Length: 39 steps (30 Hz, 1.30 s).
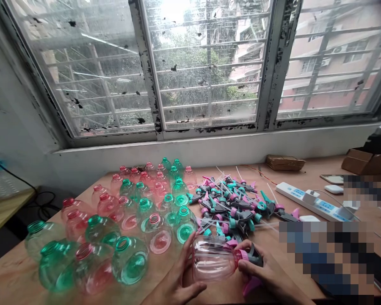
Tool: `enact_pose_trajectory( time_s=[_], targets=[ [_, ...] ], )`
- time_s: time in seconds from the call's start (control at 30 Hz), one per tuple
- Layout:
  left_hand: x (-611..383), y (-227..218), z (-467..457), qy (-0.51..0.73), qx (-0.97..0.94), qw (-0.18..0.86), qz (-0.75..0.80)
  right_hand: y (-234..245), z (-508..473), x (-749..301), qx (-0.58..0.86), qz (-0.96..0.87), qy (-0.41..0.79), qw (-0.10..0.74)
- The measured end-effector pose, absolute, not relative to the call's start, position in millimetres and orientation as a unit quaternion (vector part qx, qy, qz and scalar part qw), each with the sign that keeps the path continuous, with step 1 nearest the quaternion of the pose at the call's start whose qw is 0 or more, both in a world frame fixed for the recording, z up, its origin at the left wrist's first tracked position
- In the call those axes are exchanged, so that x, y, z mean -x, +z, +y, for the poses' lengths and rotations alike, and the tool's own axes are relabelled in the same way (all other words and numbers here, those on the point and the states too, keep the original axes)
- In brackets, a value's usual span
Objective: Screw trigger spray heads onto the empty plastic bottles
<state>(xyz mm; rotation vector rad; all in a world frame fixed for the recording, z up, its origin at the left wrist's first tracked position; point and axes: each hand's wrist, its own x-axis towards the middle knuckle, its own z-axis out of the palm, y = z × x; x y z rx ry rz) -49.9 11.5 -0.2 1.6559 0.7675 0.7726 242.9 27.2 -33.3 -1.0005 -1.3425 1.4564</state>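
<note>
A clear pink plastic bottle [214,258] lies on its side near the table's front edge. My left hand [174,281] cups the bottle's base, fingers curled round it. At the bottle's neck my right hand [266,273] grips a pink and grey spray trigger head [252,256] that sits on the neck. A pink part of the trigger sticks out below that hand.
Several pink and green empty bottles [114,228] stand grouped on the left of the wooden table [12,271]. A heap of pink and teal spray heads [235,203] lies behind the hands. A white power strip [314,201], a phone and cardboard boxes [368,163] sit at the right under the window.
</note>
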Motion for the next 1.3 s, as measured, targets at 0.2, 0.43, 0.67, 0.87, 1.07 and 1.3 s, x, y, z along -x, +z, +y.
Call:
enact_pose_trajectory(
  time_s=[0.2, 0.43, 0.67, 0.87, 1.07, 1.3],
  targets=[
    [51.1, -3.2, 11.3, 0.317, -0.685, 0.561, 0.339, -33.7, 28.2, -242.9, 0.403, -0.547, 0.577, 0.453],
    [49.4, 1.3, 8.1, 0.309, -0.688, 0.566, 0.332, -33.4, 27.5, -242.4, 0.405, -0.547, 0.576, 0.452],
    [53.2, -2.4, 9.6, 0.305, -0.704, 0.537, 0.35, -31.5, 27.0, -243.0, 0.406, -0.56, 0.566, 0.449],
    [51.5, -5.9, 10.8, 0.334, -0.659, 0.6, 0.304, -27.2, 26.7, -246.2, 0.399, -0.577, 0.553, 0.45],
    [55.9, -5.2, 9.6, 0.293, -0.707, 0.523, 0.374, -28.1, 25.7, -244.6, 0.411, -0.568, 0.549, 0.455],
    [51.5, 3.6, 7.3, 0.279, -0.694, 0.542, 0.383, -24.6, 23.4, -243.1, 0.414, -0.554, 0.559, 0.459]
  ],
)
